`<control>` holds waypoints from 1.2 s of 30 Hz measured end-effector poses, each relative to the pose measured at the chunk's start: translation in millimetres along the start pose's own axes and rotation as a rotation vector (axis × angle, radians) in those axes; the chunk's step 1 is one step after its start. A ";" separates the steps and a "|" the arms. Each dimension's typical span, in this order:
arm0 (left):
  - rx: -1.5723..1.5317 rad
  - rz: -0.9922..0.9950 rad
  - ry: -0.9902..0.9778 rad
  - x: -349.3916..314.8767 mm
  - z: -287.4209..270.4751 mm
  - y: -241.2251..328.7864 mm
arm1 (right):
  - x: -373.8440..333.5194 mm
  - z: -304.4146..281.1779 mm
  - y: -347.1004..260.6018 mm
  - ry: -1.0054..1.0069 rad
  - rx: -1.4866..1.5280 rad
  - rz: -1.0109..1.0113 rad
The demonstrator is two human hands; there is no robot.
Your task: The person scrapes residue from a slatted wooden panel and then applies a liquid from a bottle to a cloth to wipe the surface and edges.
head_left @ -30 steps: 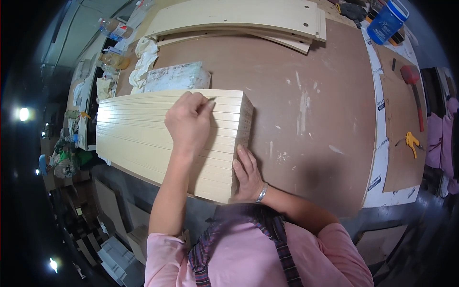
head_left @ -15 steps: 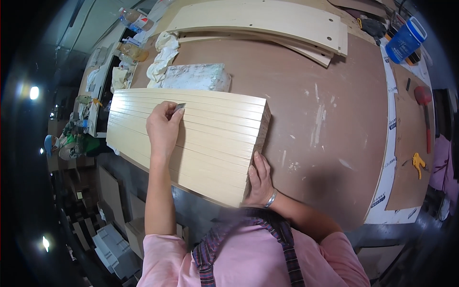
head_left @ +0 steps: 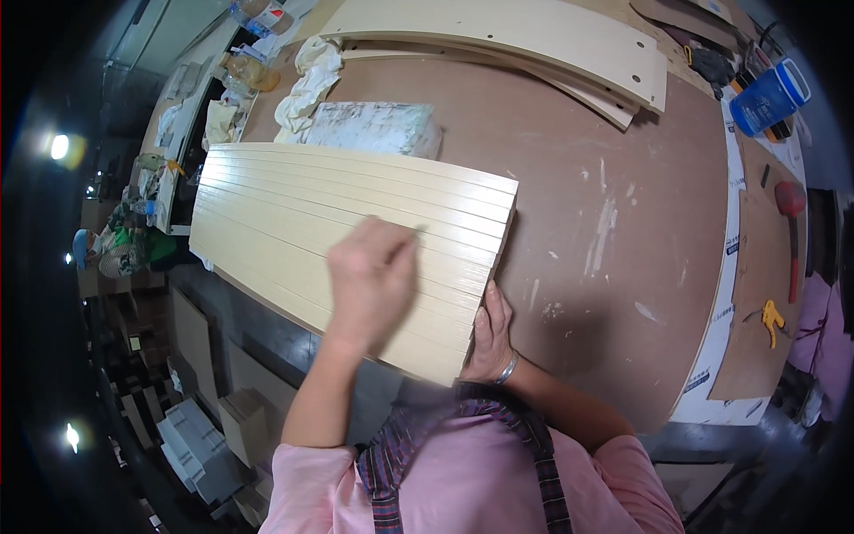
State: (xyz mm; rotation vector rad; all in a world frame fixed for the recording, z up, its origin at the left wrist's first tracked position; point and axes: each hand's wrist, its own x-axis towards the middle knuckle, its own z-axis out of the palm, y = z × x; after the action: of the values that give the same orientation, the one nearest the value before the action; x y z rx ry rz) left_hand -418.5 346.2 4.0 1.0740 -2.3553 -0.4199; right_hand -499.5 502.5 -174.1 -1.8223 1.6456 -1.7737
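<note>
Since half a second ago the left hand has slid from the upper left part of the board stack toward the lower centre of the frame, nearer the person's body; it is blurred by motion. It lies knuckles-up on the top of the stack of boards, fingers curled loosely downward; a small dark thing may be pinched at the fingertips, but the blur makes that impossible to tell. The right hand stays at the near end of the stack, just right of centre and low in the frame, fingers flat against the end faces, a silver bangle on its wrist.

The stack is a set of long, pale cream strips laid edge to edge, smooth and faintly glossy, with fine parallel seams running along their length. It lies slantwise from the upper left to the lower middle, its left end hanging past the edge of the brown worktop, a matte hardboard surface streaked with white smears and chips.

Behind the stack, touching or just beside its far edge, sits a whitish, crusted rectangular block, with crumpled pale rags beside it. Across the top of the frame lie curved cream panels with drilled holes, stacked on each other. At the upper right stands a blue translucent tub; down the right side lie a red-handled tool and a small yellow clamp.
</note>
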 end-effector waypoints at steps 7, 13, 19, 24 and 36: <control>0.012 -0.073 0.005 2.8 -1.0 3.5 | -1.3 1.1 0.4 -0.015 0.006 -0.006; -0.095 -0.084 0.035 -6.2 2.8 9.8 | 4.8 -2.5 -2.9 -0.005 0.001 -0.002; -0.132 -0.080 -0.047 -13.8 2.4 25.3 | 0.9 -0.6 -0.8 -0.016 0.003 -0.006; -0.178 -0.182 0.047 -15.3 7.4 12.7 | 2.9 -1.2 -1.4 -0.018 0.014 -0.006; -0.183 -0.112 0.027 -13.2 14.6 24.6 | 2.1 -1.3 -1.2 -0.001 -0.006 -0.011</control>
State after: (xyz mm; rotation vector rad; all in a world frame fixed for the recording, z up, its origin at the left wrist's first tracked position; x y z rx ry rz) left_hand -434.4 373.0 -0.7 1.1194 -2.1916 -0.6447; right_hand -500.4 502.2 -171.6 -1.8379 1.6462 -1.7737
